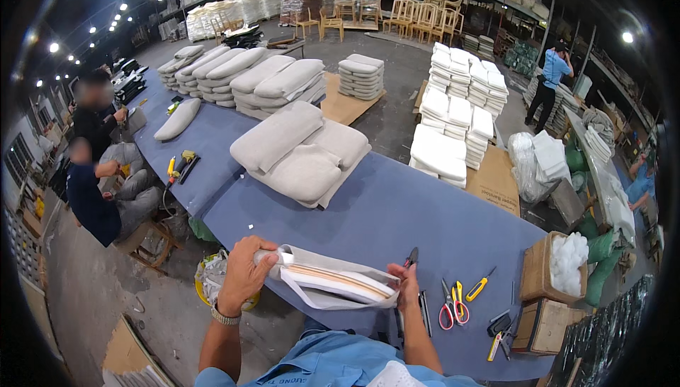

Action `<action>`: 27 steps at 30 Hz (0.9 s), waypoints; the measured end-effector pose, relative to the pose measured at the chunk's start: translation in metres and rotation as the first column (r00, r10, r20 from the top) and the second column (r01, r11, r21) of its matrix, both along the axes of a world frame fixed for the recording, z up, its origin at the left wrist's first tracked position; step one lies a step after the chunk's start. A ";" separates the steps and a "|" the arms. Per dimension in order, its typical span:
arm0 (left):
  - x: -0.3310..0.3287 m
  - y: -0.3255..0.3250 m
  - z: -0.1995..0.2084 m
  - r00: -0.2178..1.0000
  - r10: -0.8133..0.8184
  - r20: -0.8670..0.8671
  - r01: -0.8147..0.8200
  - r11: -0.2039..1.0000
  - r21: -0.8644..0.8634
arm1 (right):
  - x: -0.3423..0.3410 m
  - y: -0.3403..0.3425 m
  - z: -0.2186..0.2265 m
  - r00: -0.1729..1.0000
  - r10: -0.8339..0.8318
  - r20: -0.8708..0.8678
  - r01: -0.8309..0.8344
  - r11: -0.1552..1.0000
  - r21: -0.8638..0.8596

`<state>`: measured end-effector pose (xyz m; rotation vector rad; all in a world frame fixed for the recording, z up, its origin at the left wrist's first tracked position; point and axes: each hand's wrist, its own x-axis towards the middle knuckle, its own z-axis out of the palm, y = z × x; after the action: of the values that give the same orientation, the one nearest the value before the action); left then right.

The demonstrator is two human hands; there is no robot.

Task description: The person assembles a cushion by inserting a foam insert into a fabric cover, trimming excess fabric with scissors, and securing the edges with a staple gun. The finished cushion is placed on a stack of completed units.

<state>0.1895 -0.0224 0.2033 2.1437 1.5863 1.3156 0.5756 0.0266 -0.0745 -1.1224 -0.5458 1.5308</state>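
On its edge at the table's near side stands a seat cushion in a light grey fabric cover. Its open side faces me, showing white padding and a tan, wood-coloured layer inside. My left hand, with a metal watch on the wrist, is closed on the cushion's left end. At the right end, my right hand is closed round a small dark-bladed hand tool with some red at its base, its tip pointing away from me. The fingers of that hand also touch the cover; their undersides are hidden.
Red-handled scissors and a yellow cutter knife lie on the blue table. Grey cushions are stacked ahead; a box of white stuffing stands right. A yellow-black power tool lies left, near two seated people.
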 end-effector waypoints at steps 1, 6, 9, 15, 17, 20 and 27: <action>-0.001 -0.005 -0.008 0.999 0.047 0.027 -0.047 0.999 -0.020 | 0.006 0.002 -0.005 0.998 -0.057 0.031 0.057 0.998 0.013; -0.016 -0.030 -0.044 0.900 0.397 0.182 -0.358 0.909 -0.212 | -0.014 -0.018 -0.017 0.993 -0.059 0.103 0.059 0.998 -0.003; -0.031 -0.045 -0.055 0.896 0.388 0.217 -0.352 0.917 -0.186 | -0.054 -0.005 -0.034 0.978 -0.209 0.002 0.209 0.978 -0.009; -0.029 -0.075 -0.093 0.899 0.253 0.358 -0.208 0.965 -0.160 | -0.047 0.087 0.018 0.923 -0.358 0.141 0.290 0.888 0.357; -0.003 -0.072 -0.114 0.861 0.184 0.474 -0.163 0.983 -0.084 | -0.034 0.124 0.081 0.859 -0.307 0.409 0.138 0.909 0.393; 0.059 -0.052 -0.157 0.817 0.177 0.549 -0.116 0.983 -0.145 | 0.005 0.174 0.112 0.617 -0.397 0.680 0.007 0.866 0.499; 0.122 -0.029 -0.225 0.925 0.127 0.359 -0.113 0.992 -0.061 | -0.082 0.085 0.163 0.298 -0.034 0.954 -0.689 0.685 0.239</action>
<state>0.3113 -0.0514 -0.0213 1.6762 1.5892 1.5915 0.4932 0.1114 0.0886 -1.2579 -2.1084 0.6988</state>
